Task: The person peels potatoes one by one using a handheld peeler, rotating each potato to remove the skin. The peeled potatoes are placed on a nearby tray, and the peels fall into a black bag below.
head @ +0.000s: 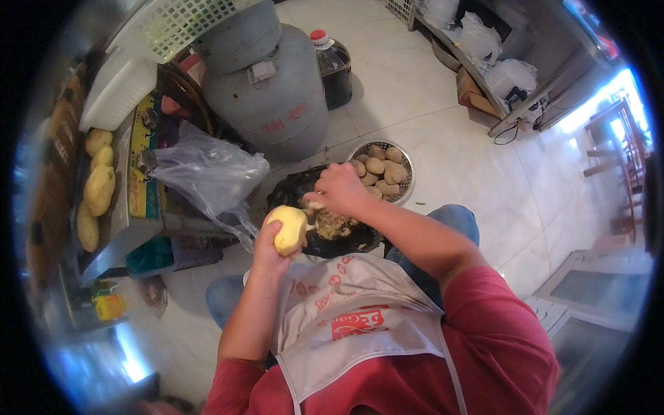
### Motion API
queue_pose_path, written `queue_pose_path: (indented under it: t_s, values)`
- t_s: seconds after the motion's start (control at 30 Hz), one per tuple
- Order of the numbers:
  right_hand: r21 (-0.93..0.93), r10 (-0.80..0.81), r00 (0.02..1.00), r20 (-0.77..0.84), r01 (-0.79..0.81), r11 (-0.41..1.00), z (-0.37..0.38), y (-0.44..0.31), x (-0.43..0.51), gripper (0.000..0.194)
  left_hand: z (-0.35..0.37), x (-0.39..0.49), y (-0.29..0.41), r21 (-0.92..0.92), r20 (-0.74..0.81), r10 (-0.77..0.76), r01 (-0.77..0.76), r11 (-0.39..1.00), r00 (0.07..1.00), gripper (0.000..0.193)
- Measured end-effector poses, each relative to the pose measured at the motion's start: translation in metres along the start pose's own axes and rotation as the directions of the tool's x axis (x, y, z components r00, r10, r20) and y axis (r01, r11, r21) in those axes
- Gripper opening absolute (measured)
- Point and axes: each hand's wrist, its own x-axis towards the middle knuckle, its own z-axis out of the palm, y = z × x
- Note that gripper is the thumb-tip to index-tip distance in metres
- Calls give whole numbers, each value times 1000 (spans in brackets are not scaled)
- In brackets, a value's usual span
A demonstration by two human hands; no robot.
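Note:
In my left hand (271, 251) is a peeled yellow potato (288, 229), held up with the thumb across its near side. My right hand (340, 188) is curled just beyond it, around a small pale tool (312, 226) that looks like a peeler. Fingers hide most of that tool. Beneath both hands a black plastic bag (290, 184) lies spread, with a heap of potato peelings (334, 226) on it. Past my right wrist sits a round metal colander (413, 174) holding several unpeeled potatoes (381, 166).
Several peeled potatoes (99, 189) rest on a metal stove (120, 207) at left, beside a white plastic basket (122, 85). A clear plastic bag (210, 171) hangs off its front. Ahead stand a grey gas cylinder (270, 93) and a bottle of dark liquid (334, 70). A low shelf (482, 83) is far right.

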Motion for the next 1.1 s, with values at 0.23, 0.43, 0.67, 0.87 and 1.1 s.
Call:
queue_pose_path:
  t_s: [0.23, 0.43, 0.67, 0.87, 1.1]
  values:
    - [-101, 168, 942, 291, -144, 984, 8, 7, 1, 29, -21, 16, 3, -76, -294, -39, 17, 997, 955, 40]
    - [-359, 327, 837, 438, -171, 917, 14, 3, -1, 43, -30, 24, 5, -113, -252, -13, -16, 993, 968, 42]
    - [-360, 399, 691, 603, -210, 909, 8, -2, 5, 60, -30, 24, 3, -206, -194, -31, -10, 979, 980, 42]
    - [-297, 455, 414, 788, -392, 871, -5, -11, 17, 68, -25, 21, 2, -216, -166, 35, -71, 974, 985, 45]
    - [-19, 318, 738, 595, -383, 923, 5, -9, 8, 44, -25, 21, -2, -171, -242, 61, -105, 980, 968, 42]
